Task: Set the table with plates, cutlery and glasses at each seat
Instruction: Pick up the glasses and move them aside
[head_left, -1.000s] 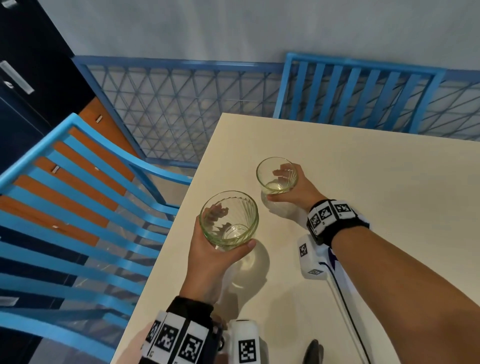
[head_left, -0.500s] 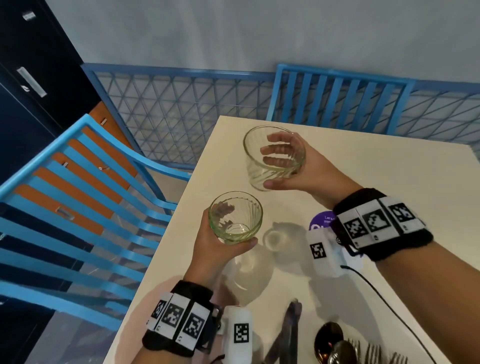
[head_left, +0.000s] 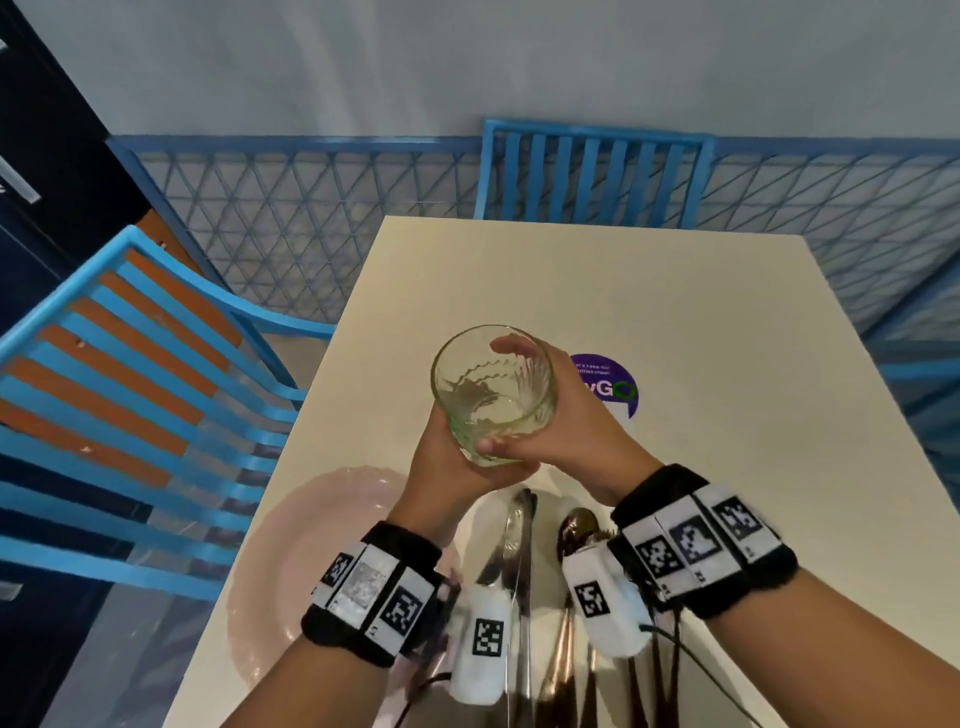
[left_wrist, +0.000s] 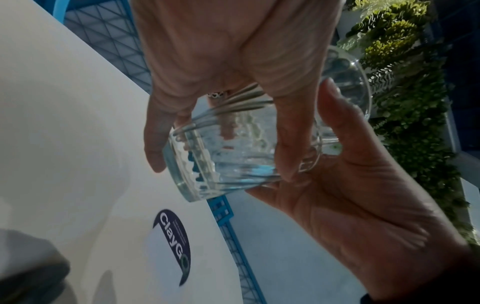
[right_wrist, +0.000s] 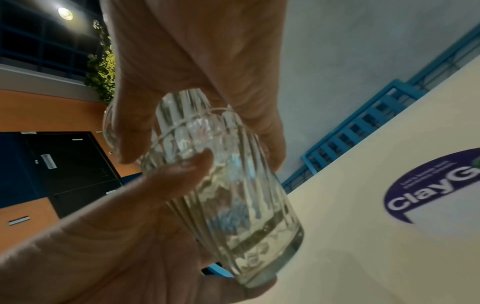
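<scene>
Two ribbed clear glasses (head_left: 493, 395) are stacked one inside the other, held in the air over the cream table (head_left: 701, 322). My left hand (head_left: 447, 467) grips the lower glass from below and the left. My right hand (head_left: 571, 415) grips the upper glass, fingers curled over its far rim. The left wrist view shows the nested glasses (left_wrist: 228, 160) between both hands, as does the right wrist view (right_wrist: 233, 205). A pale pink plate (head_left: 311, 545) lies at the near left of the table. A knife (head_left: 514, 545) and a spoon (head_left: 576, 525) lie under my wrists.
A purple round sticker (head_left: 608, 384) marks the table beyond my right hand. A blue slatted chair (head_left: 130, 389) stands at the table's left side, another (head_left: 592, 171) at its far end. A blue mesh fence (head_left: 311, 218) runs behind, against a grey wall.
My right hand lifted its glass off the table and brought it back to the left hand's glass. The two glasses, apart before, are now nested.
</scene>
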